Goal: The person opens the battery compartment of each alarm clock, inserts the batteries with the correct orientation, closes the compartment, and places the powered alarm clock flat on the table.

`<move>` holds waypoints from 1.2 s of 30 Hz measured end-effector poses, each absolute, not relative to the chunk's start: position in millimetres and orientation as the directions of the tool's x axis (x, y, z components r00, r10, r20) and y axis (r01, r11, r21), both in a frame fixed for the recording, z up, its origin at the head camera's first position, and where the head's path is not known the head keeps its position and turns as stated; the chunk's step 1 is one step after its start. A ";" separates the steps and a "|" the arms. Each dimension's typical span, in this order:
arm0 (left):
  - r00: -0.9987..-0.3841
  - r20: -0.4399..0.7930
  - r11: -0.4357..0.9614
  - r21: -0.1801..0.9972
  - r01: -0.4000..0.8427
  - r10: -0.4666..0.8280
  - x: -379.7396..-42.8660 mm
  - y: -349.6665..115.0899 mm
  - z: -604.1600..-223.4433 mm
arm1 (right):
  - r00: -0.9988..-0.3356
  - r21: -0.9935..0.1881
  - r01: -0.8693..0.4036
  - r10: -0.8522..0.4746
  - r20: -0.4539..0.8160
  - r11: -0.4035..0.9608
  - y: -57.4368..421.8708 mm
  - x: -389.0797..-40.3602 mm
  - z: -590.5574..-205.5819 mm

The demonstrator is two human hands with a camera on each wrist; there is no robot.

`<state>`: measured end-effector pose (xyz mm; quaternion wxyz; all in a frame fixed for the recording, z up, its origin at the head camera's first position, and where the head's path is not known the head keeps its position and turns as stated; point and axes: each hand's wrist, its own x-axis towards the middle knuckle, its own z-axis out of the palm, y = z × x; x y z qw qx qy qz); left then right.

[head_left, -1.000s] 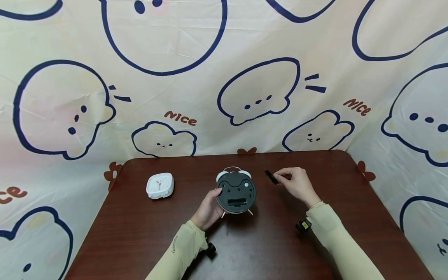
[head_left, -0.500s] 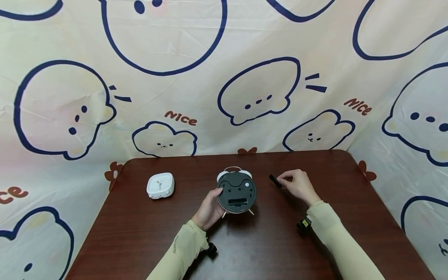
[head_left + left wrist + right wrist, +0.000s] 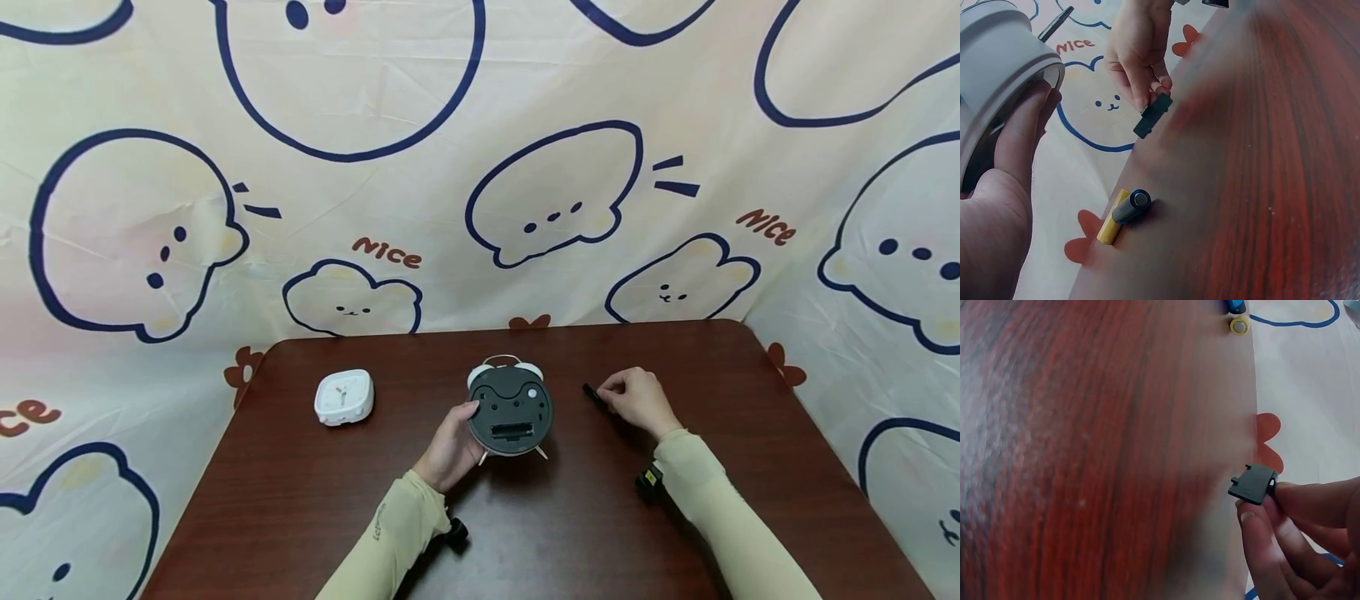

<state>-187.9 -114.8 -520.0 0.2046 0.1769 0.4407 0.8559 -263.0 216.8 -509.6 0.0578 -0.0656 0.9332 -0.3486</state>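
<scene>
My left hand (image 3: 448, 450) grips a round twin-bell alarm clock (image 3: 510, 400) by its left side, thumb on the dark back. The back faces up towards me, its battery compartment (image 3: 512, 432) uncovered and dark inside. To the right of the clock, my right hand (image 3: 639, 400) pinches a small black battery cover (image 3: 1252, 485) between thumb and fingers. Tabs show along one edge of the cover. In the left wrist view a yellow battery (image 3: 1107, 232) and a dark battery (image 3: 1127, 210) lie together on the table; the head view does not show them.
A white rounded-square clock (image 3: 344, 397) lies at the back left of the brown wooden table (image 3: 300, 517). Cartoon-printed cloth (image 3: 450, 192) hangs behind the table and along its sides. A small camera is strapped at each wrist.
My right hand has moved slightly right and down with the battery cover, farther from the alarm clock. The left hand and clock have barely shifted.
</scene>
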 end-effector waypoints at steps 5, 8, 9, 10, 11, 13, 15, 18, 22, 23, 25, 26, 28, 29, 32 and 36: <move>-0.853 0.124 -0.527 0.828 -0.193 0.507 -188.6 -114.5 -519.8 | -0.982 -0.662 -0.051 -0.158 -0.103 0.748 216.4 -262.6 -510.2; -0.852 0.125 -0.527 0.827 -0.193 0.508 -189.2 -114.6 -520.1 | -0.982 -0.667 -0.041 -0.154 -0.111 0.744 216.8 -262.7 -511.0; -0.851 0.127 -0.529 0.826 -0.194 0.510 -189.3 -114.6 -520.3 | -0.982 -0.668 -0.040 -0.152 -0.110 0.743 217.1 -262.9 -511.5; -0.850 0.130 -0.530 0.826 -0.192 0.511 -189.4 -114.6 -520.4 | -0.983 -0.669 -0.038 -0.150 -0.110 0.742 217.6 -263.1 -511.9; -0.847 0.135 -0.531 0.826 -0.190 0.514 -189.2 -114.9 -520.5 | -0.983 -0.670 -0.033 -0.144 -0.112 0.742 217.7 -263.5 -512.5; -0.844 0.139 -0.535 0.823 -0.193 0.518 -188.9 -115.2 -520.8 | -0.984 -0.669 -0.032 -0.142 -0.111 0.743 218.4 -264.2 -513.4; -0.842 0.148 -0.539 0.821 -0.189 0.519 -188.5 -115.5 -521.0 | -0.984 -0.669 -0.024 -0.135 -0.114 0.743 219.4 -264.8 -514.4; -0.843 0.155 -0.544 0.819 -0.182 0.516 -188.3 -116.1 -521.1 | -0.985 -0.672 -0.015 -0.126 -0.117 0.741 220.3 -265.2 -515.4; -0.843 0.159 -0.547 0.818 -0.179 0.514 -188.3 -117.0 -521.3 | -0.986 -0.674 0.004 -0.111 -0.128 0.738 220.8 -265.6 -517.5; -0.843 0.159 -0.547 0.818 -0.179 0.514 -188.2 -117.3 -521.4 | -0.985 -0.673 0.002 -0.114 -0.127 0.739 221.2 -265.8 -518.0; -0.842 0.163 -0.548 0.818 -0.176 0.514 -188.1 -117.8 -521.4 | -0.986 -0.671 0.006 -0.109 -0.128 0.742 220.9 -266.0 -518.5; -0.842 0.164 -0.548 0.818 -0.175 0.514 -188.0 -118.0 -521.5 | -0.986 -0.670 0.013 -0.101 -0.131 0.742 220.8 -266.3 -518.5; -0.843 0.165 -0.547 0.820 -0.172 0.513 -188.0 -118.2 -521.7 | -0.987 -0.668 0.013 -0.099 -0.130 0.744 220.9 -266.4 -518.8; -0.843 0.163 -0.545 0.820 -0.173 0.513 -188.1 -118.2 -521.7 | -0.987 -0.668 0.014 -0.098 -0.129 0.744 220.8 -266.5 -519.2; -0.845 0.159 -0.544 0.821 -0.174 0.510 -188.0 -117.8 -521.4 | -0.987 -0.668 0.028 -0.085 -0.135 0.743 220.8 -266.6 -519.4; -0.851 0.149 -0.542 0.822 -0.176 0.503 -187.4 -117.5 -519.9 | -0.988 -0.670 0.033 -0.078 -0.135 0.742 221.0 -266.2 -519.3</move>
